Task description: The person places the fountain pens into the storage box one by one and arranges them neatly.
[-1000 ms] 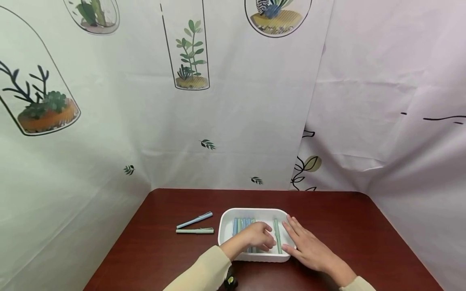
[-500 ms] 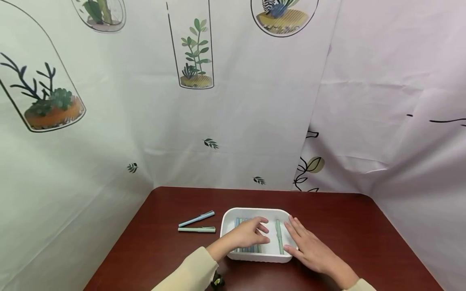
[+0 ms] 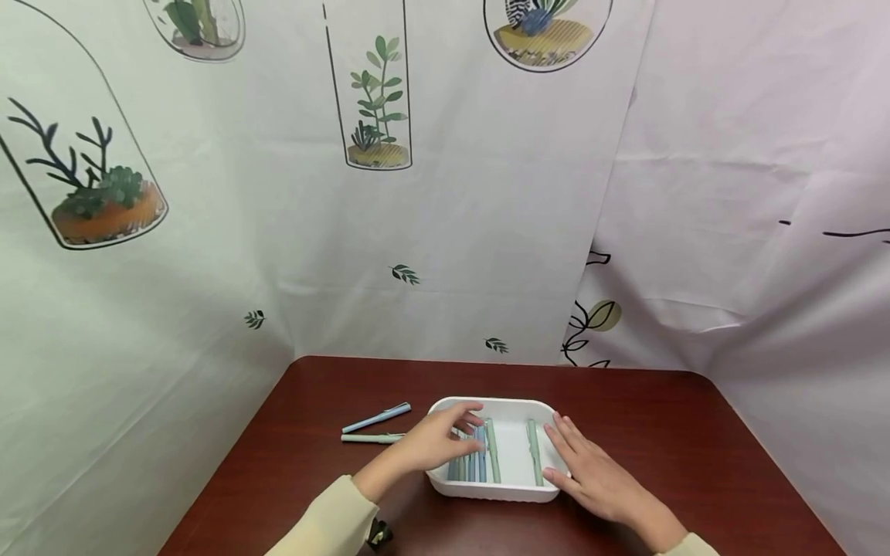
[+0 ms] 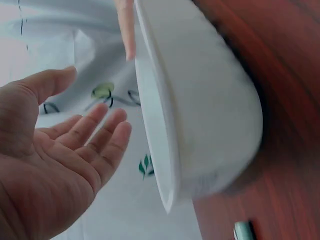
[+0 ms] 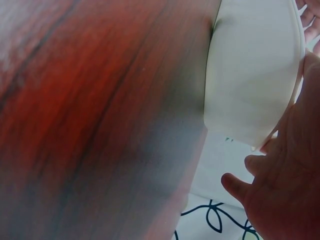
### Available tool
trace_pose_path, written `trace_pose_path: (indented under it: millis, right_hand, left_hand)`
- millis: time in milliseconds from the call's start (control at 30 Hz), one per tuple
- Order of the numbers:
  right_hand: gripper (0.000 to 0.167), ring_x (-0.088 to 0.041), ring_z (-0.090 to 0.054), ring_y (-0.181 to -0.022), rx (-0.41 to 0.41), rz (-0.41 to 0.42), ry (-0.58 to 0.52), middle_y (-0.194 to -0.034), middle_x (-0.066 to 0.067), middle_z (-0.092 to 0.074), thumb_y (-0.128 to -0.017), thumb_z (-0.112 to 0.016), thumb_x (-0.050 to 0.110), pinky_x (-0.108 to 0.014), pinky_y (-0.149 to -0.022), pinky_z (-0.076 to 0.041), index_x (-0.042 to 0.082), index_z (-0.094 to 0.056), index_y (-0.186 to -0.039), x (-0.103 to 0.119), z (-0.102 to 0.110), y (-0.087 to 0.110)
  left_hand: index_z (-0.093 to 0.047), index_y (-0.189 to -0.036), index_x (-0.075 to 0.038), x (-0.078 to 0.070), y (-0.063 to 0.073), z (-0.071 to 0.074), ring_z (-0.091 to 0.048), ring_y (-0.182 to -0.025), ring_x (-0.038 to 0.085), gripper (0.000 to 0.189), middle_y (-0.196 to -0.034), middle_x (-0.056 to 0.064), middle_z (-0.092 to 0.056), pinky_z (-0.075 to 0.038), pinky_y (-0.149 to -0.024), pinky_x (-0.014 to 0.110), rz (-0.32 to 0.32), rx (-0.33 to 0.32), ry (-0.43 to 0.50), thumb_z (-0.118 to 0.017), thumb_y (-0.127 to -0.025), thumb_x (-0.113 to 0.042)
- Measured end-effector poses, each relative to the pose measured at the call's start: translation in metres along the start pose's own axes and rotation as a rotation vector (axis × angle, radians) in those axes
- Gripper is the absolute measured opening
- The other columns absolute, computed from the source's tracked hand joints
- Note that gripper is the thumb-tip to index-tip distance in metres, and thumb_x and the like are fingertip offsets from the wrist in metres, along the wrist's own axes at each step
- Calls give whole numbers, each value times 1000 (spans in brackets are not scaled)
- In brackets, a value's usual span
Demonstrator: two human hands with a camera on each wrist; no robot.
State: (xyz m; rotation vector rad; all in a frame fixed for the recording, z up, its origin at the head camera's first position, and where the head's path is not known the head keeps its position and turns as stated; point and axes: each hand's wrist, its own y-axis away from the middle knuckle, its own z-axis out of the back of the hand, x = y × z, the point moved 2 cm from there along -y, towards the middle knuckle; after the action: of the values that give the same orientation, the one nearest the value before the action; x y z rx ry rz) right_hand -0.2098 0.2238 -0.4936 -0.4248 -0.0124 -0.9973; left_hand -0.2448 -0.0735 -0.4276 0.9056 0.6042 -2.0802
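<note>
A white tray holds a row of blue and green pens along its left side. A green pen leans slightly at the right of that row. Another green pen lies apart near the right wall. My left hand hovers over the tray's left end, fingers loosely spread and holding nothing; in the left wrist view the palm is bare beside the rim. My right hand rests with straight fingers on the tray's right rim. The left hand hides part of the pen row.
Left of the tray, a blue pen and a green pen lie on the reddish-brown table. White cloth printed with plants hangs behind and at the sides.
My left hand has moved left, from the middle of the tray to over its left end, and its fingers have spread, uncovering more pens. The right hand stays at the right rim.
</note>
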Motion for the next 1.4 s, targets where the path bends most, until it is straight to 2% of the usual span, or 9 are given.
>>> trace_pose_path:
  millis: [167, 333, 433, 500, 600, 800, 967, 1067, 1400]
  right_hand:
    - [69, -42, -38, -144, -2, 19, 7, -160, -18, -37, -100, -58, 50, -56, -107, -42, 4, -47, -151, 2, 1, -1]
    - [68, -42, -38, -144, 2, 22, 12, -159, -19, -39, -100, -58, 49, -56, -106, -44, 4, -48, -150, 3, 2, -1]
    - [68, -42, -38, -144, 0, 23, 11, -159, -20, -38, -100, -58, 49, -56, -106, -44, 4, -48, -150, 3, 3, 0]
    - [68, -41, -38, -144, -4, 25, 12, -159, -20, -38, -100, -58, 49, -56, -106, -44, 4, -48, -150, 3, 3, 0]
    - [68, -41, -39, -144, -8, 23, 14, -159, -19, -38, -100, -57, 50, -56, -105, -44, 5, -48, -150, 4, 2, 1]
    - [67, -44, -42, -141, -29, 32, 35, -158, -19, -40, -100, -59, 49, -55, -105, -45, 5, -50, -149, 3, 2, 2]
    - [68, -42, -40, -143, -16, 26, 29, -159, -18, -39, -100, -58, 50, -55, -106, -44, 5, -49, -150, 2, 3, 1]
    - [68, -41, -39, -143, -19, 28, 28, -159, -19, -39, -100, -59, 50, -56, -105, -44, 4, -50, -149, 2, 4, 1]
    - [69, -40, -37, -145, 16, 13, 2, -160, -19, -36, -101, -56, 50, -56, -108, -42, 4, -46, -151, 2, 2, 0]
  left_hand:
    - [-47, -148, -11, 14, 12, 22, -63, -121, 25, 58, -132, 7, -66, -52, -99, 46, -8, -53, -63, -70, -97, -27]
    - [-46, -150, -10, 30, 25, 40, -60, -124, 29, 60, -136, 11, -63, -50, -99, 53, -38, -121, -164, -70, -97, -24]
    - [-48, -149, -8, 43, 32, 51, -58, -126, 31, 59, -137, 12, -62, -47, -101, 54, -55, -185, -230, -72, -96, -20]
    - [-49, -148, -8, 53, 36, 57, -57, -127, 30, 59, -136, 10, -62, -47, -102, 53, -48, -228, -267, -73, -95, -20]
    - [-50, -148, -10, 69, 42, 65, -54, -130, 31, 59, -138, 8, -60, -46, -104, 53, -4, -274, -276, -73, -95, -22]
    - [-50, -149, -13, 91, 46, 74, -48, -137, 33, 60, -145, 8, -57, -41, -109, 56, 73, -299, -272, -73, -95, -23]
    - [-53, -146, -7, 102, 44, 78, -50, -133, 36, 58, -141, 12, -59, -42, -107, 57, 52, -330, -320, -75, -92, -16]
    - [-54, -145, -6, 110, 43, 79, -50, -133, 37, 58, -141, 14, -59, -41, -107, 56, 70, -341, -345, -75, -91, -14]
    - [-53, -146, -6, 134, 46, 80, -45, -137, 40, 57, -145, 17, -54, -41, -107, 59, 235, -308, -347, -73, -93, -16]
